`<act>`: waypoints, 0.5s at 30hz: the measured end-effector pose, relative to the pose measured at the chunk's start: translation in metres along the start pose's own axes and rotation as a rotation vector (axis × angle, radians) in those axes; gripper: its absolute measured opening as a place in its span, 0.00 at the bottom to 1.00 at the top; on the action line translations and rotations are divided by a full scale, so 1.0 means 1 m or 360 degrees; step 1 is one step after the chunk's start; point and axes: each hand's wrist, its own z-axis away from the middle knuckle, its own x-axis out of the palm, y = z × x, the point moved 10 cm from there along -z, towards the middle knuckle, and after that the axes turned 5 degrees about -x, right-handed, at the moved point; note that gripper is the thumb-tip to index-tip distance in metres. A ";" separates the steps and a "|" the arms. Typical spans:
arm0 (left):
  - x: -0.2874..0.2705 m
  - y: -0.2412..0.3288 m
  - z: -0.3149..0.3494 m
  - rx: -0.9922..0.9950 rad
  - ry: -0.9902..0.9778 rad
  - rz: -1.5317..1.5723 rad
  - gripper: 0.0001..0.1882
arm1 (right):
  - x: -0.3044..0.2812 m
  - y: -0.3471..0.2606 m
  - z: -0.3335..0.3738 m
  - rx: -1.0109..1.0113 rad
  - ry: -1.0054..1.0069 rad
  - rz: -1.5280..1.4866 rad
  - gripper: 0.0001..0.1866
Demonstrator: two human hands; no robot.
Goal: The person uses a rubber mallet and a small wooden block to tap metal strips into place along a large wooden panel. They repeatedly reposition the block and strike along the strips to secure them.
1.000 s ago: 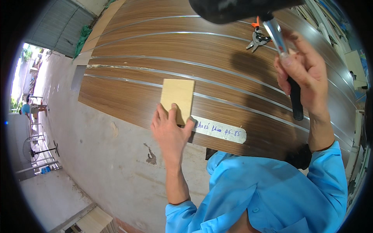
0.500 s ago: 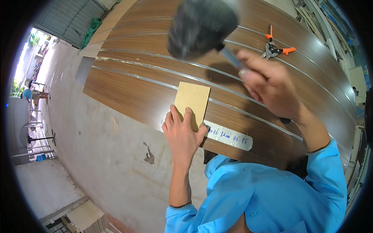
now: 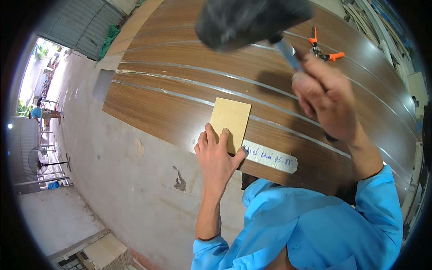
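Note:
My right hand (image 3: pixel 327 96) is wrapped round the handle of a mallet with a big black head (image 3: pixel 252 22), raised above the panel; the head is blurred by motion. My left hand (image 3: pixel 218 150) holds the near end of a pale yellow rectangular board piece (image 3: pixel 231 120), two fingers on its top and the thumb at its right edge. This piece lies across a thin metal strip (image 3: pixel 285 131) set in a large brown wood-grain panel (image 3: pixel 148 105). Beside my left thumb, a pale tape label with handwriting (image 3: pixel 272 159) runs along the panel's near edge.
Snips with orange handles (image 3: pixel 321 51) lie on the panel's far right. More metal strips run along the panel. Beyond its left edge is a worn concrete floor (image 3: pixel 148 180), with a standing fan (image 3: pixel 40 163) and a person in blue (image 3: pixel 42 113) far off.
The mallet head has moved right and farther up, with my right hand shifting right. The board piece stays under my left hand; the whole view has shifted slightly.

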 end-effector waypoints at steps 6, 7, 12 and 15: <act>0.000 0.007 0.012 0.0077 0.0054 0.0023 0.35 | 0.050 0.023 0.017 -0.0204 -0.0249 0.0318 0.15; 0.004 0.007 0.014 0.0079 0.0008 0.0011 0.35 | 0.059 0.048 0.026 0.0001 -0.0374 0.0281 0.15; 0.001 -0.003 0.014 0.0222 0.0046 0.0059 0.35 | 0.032 0.098 0.058 0.0666 -0.0192 -0.0568 0.21; -0.011 -0.051 -0.007 0.0081 0.0065 0.0021 0.34 | 0.004 0.083 0.063 0.0634 0.0108 -0.0620 0.23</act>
